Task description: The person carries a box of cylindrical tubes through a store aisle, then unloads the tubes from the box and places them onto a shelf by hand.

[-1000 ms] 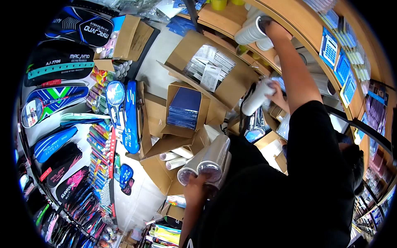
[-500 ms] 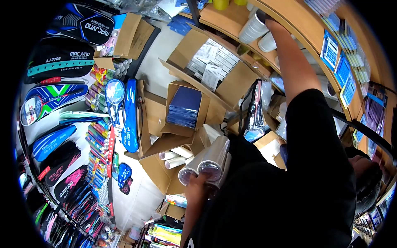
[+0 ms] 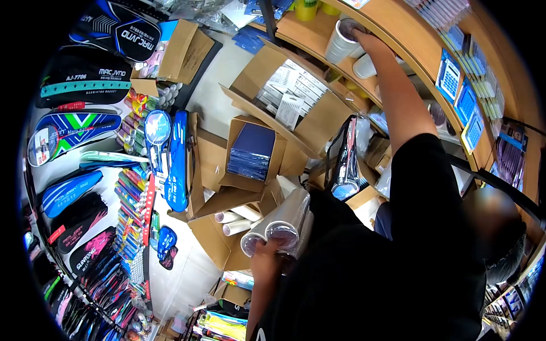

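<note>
Low in the view, my left hand is closed on the near ends of clear film rolls, bundled against my dark clothing. Up at the wooden shelf, my right hand reaches out with its fingers at the open end of a whitish film roll. The fingers are partly hidden in that end. Another whitish roll lies just beside it on the shelf. Below the bundle, an open carton holds several white rolls.
Open cartons hold blue packets and white printed boxes. A black mesh bag stands near the shelf. Badminton bags hang at left. Calculator packs hang at right. Another person's head shows at right.
The roll at my right hand has shifted slightly left and down, its open end now turned more into view. My left hand keeps its hold on the bundle. The view has shifted a little.
</note>
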A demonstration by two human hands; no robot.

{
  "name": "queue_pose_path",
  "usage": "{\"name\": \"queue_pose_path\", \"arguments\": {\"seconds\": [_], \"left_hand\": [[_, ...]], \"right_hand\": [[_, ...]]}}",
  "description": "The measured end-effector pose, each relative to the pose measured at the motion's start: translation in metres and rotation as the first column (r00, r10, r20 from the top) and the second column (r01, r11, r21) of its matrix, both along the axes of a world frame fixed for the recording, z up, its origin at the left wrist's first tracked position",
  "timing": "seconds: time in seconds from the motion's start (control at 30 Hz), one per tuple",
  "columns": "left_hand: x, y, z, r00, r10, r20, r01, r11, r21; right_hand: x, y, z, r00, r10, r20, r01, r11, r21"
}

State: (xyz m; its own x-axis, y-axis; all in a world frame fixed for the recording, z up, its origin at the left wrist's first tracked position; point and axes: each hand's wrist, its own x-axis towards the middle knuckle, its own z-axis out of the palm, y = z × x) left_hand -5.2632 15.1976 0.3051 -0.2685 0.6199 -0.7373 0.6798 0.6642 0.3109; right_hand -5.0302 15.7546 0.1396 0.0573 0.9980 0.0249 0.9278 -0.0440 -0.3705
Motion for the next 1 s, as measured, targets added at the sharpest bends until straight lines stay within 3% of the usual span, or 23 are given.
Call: {"name": "queue_pose_path", "arguments": {"seconds": [0.17,0.37,0.43,0.5,0.57,0.63,0.7,0.83,0.9,1.0], "left_hand": [[0.0,-0.003,-0.005,0.999,-0.026,-0.037,0.028,0.998,0.054],[0.001,0.002,-0.006,0.996,-0.067,-0.065,0.074,0.99,0.117],[0.003,0.004,-0.004,0.995,-0.078,-0.065,0.086,0.987,0.135],[0.005,0.005,-0.003,0.993,-0.087,-0.074,0.099,0.977,0.186],[0.004,0.002,-0.007,0.992,-0.102,-0.077,0.115,0.976,0.186],[0.004,0.0,-0.009,0.99,-0.119,-0.078,0.131,0.975,0.182],[0.004,0.002,-0.009,0.986,-0.138,-0.095,0.154,0.968,0.196],[0.003,0.005,-0.007,0.982,-0.168,-0.086,0.181,0.966,0.184],[0.002,0.006,-0.007,0.981,-0.179,-0.078,0.19,0.967,0.171],[-0.007,0.0,-0.018,0.98,-0.177,-0.095,0.191,0.969,0.159]], "right_hand": [[0.003,-0.023,0.023,1.0,0.018,-0.01,-0.018,1.0,0.001],[-0.003,-0.057,0.051,0.993,-0.1,0.059,0.106,0.99,-0.098],[0.003,-0.061,0.049,0.99,-0.073,0.119,0.074,0.997,-0.003],[0.004,-0.069,0.055,0.994,-0.048,0.1,0.071,0.97,-0.234],[0.005,-0.074,0.052,0.994,-0.047,0.103,0.07,0.97,-0.232],[0.007,-0.081,0.047,0.992,0.001,0.126,0.013,0.994,-0.11],[0.008,-0.091,0.059,0.996,-0.01,0.088,0.027,0.982,-0.189],[0.019,-0.108,0.035,0.994,0.017,0.105,-0.015,1.0,-0.022],[0.022,-0.121,0.036,0.986,0.047,0.158,-0.084,0.968,0.238],[0.027,-0.147,0.053,0.981,0.16,0.113,-0.188,0.932,0.31]]}}
